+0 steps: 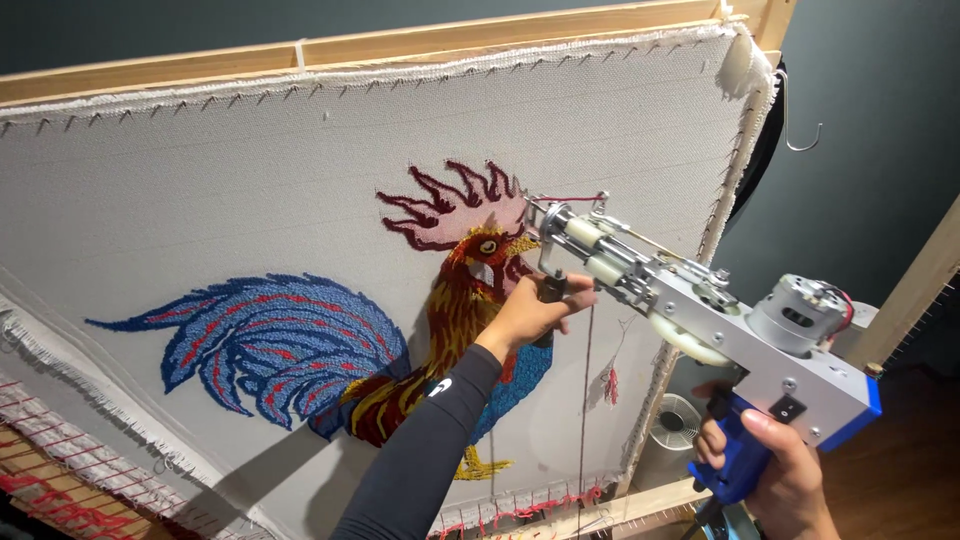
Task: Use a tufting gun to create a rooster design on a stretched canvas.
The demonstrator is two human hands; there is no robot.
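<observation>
A tufting gun (700,320) with a silver body, grey motor and blue grip points at a white cloth (200,180) stretched on a wooden frame (400,45). My left hand (535,312), in a black sleeve, grips the gun's black front handle. My right hand (780,475) holds the blue rear grip at the lower right. The gun's tip (530,208) touches the cloth at the pink comb of a tufted rooster (450,310), which has a red and yellow body and a blue and red tail (270,340). Pink yarn runs into the gun's front.
A metal hook (800,125) hangs on the dark wall at the right. A small white fan (678,420) sits behind the frame's lower right. Loose red yarn ends (610,380) dangle by the cloth's right edge. A wooden post (915,285) stands at far right.
</observation>
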